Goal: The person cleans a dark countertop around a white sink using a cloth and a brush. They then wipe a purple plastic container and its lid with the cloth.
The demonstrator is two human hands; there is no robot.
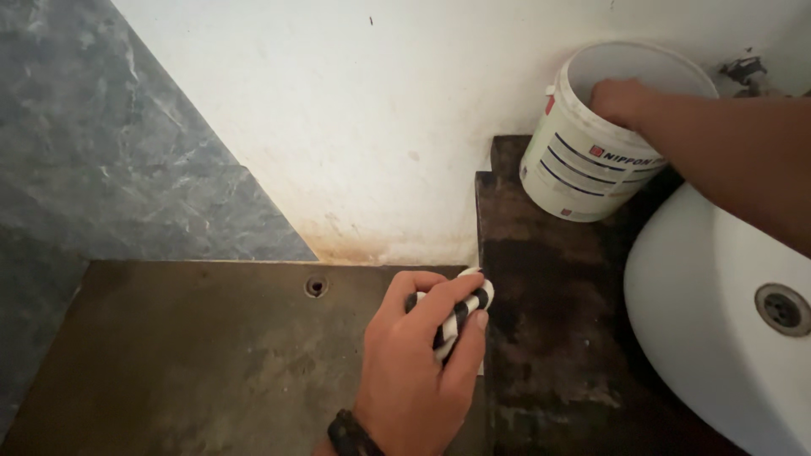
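at our fingertips, the left hand [418, 363] pinches a black-and-white striped cloth [460, 314] against the dark step's edge. our right hand [621, 101] curls its fingers over the rim of a tilted white bucket [583, 160] with dark stripes and a small red label, standing on the dark ledge [549, 279] beside a white basin [710, 329], under a stained white wall [355, 127].
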